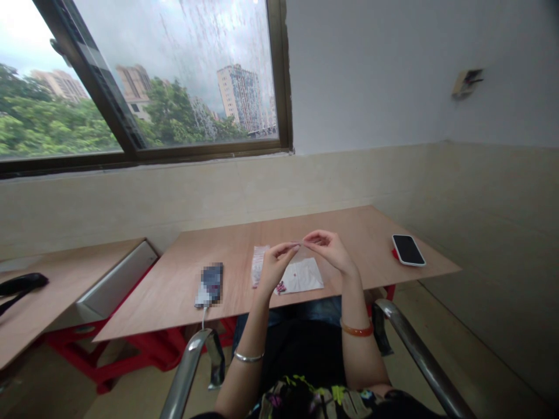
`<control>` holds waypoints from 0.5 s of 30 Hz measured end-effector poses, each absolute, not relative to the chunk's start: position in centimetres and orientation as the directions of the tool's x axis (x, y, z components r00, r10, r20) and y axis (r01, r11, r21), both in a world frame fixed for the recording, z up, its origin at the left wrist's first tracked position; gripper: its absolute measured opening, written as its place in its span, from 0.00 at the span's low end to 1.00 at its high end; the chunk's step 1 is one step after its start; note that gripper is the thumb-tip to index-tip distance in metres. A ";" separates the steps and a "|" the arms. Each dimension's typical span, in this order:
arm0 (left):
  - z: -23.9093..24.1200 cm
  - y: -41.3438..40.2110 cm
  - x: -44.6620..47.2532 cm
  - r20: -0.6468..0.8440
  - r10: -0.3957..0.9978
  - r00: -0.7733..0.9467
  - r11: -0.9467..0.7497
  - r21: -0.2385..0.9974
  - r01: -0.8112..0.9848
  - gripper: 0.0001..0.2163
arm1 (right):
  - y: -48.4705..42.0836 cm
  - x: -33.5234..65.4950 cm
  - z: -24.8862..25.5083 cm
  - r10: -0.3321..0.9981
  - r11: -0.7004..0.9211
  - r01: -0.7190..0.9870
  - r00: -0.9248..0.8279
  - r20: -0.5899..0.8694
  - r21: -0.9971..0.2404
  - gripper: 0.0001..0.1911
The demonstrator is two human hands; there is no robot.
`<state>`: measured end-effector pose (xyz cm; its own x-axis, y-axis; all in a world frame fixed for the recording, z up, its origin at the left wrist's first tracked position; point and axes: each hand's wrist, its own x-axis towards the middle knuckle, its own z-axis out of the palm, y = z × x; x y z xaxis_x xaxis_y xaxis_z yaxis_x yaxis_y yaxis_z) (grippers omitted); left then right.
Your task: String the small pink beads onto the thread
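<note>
Fingertips of both hands meet above the middle of the table (183, 279), pinching something thin and clear between them; it looks like a small transparent bag (301, 245), though it is too faint to be sure. On the left hand (274, 265) the thumb and forefinger close on its left end, and on the right hand (329, 247) the curled fingers close on its right end. Both hands are raised just off the wooden top, near its front edge.

Directly beneath them, at the front edge, lies a white sheet (303, 274) with a small red dot on it, and a few tiny dark-red pieces (280, 287) sit at its left corner. A pale, reddish-tinged packet (258, 263) lies just beside the left hand. Further toward the left edge rests a blurred dark device (210, 284) with a cable running off the front. A phone (407, 249) lies face up close to the right edge, well apart from the hands. A silver bangle (248, 357) circles the left wrist, an orange one (357, 330) the right.
</note>
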<state>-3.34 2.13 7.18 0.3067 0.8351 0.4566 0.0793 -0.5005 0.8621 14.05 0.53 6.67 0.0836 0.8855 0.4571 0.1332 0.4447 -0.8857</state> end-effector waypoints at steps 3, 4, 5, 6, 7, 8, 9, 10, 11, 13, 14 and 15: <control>7.9 1.6 -3.4 0.470 0.832 0.296 -0.511 0.856 0.077 0.10 | 0.1 13.8 6.9 0.894 0.442 0.107 0.035 0.447 -0.891 0.15; 8.0 1.5 -3.4 0.476 0.828 0.298 -0.516 0.854 0.071 0.09 | 0.0 13.7 7.0 0.897 0.438 0.097 0.020 0.442 -0.894 0.15; 8.1 1.4 -3.5 0.483 0.824 0.296 -0.522 0.850 0.067 0.09 | 0.0 13.6 7.0 0.900 0.434 0.088 0.008 0.437 -0.896 0.15; 8.1 1.3 -3.5 0.492 0.823 0.285 -0.529 0.846 0.066 0.09 | -0.1 13.5 7.1 0.901 0.432 0.084 0.001 0.433 -0.898 0.15; 8.2 1.3 -3.5 0.501 0.822 0.270 -0.535 0.842 0.068 0.08 | -0.1 13.4 7.2 0.901 0.431 0.084 0.001 0.433 -0.898 0.15; 8.2 1.2 -3.6 0.508 0.824 0.252 -0.539 0.839 0.075 0.08 | -0.2 13.3 7.3 0.899 0.435 0.088 0.010 0.438 -0.896 0.15; 8.3 1.1 -3.7 0.513 0.827 0.230 -0.542 0.836 0.084 0.07 | -0.3 13.3 7.4 0.892 0.445 0.101 0.030 0.450 -0.890 0.16; 8.4 1.0 -3.8 0.518 0.830 0.209 -0.544 0.834 0.094 0.06 | -0.5 13.3 7.5 0.881 0.461 0.125 0.057 0.470 -0.879 0.16; 8.4 0.9 -3.9 0.523 0.831 0.189 -0.547 0.831 0.106 0.05 | -0.7 13.4 7.7 0.864 0.480 0.158 0.082 0.496 -0.863 0.16; 8.6 0.8 -4.0 0.535 0.829 0.160 -0.555 0.821 0.132 0.05 | -1.1 13.5 8.0 0.828 0.523 0.225 0.098 0.553 -0.822 0.14; 8.6 0.7 -4.1 0.542 0.827 0.151 -0.561 0.815 0.143 0.04 | -1.3 13.6 8.1 0.814 0.543 0.249 0.080 0.576 -0.802 0.12; 8.6 0.7 -4.2 0.548 0.823 0.149 -0.567 0.810 0.152 0.04 | -1.5 13.7 8.2 0.804 0.561 0.263 0.053 0.592 -0.785 0.11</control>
<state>-4.16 0.66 8.59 0.1488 0.8231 0.5481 0.1521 -0.5667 0.8098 13.65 -1.46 8.25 0.0532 0.8041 0.5921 0.2626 0.5608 -0.7852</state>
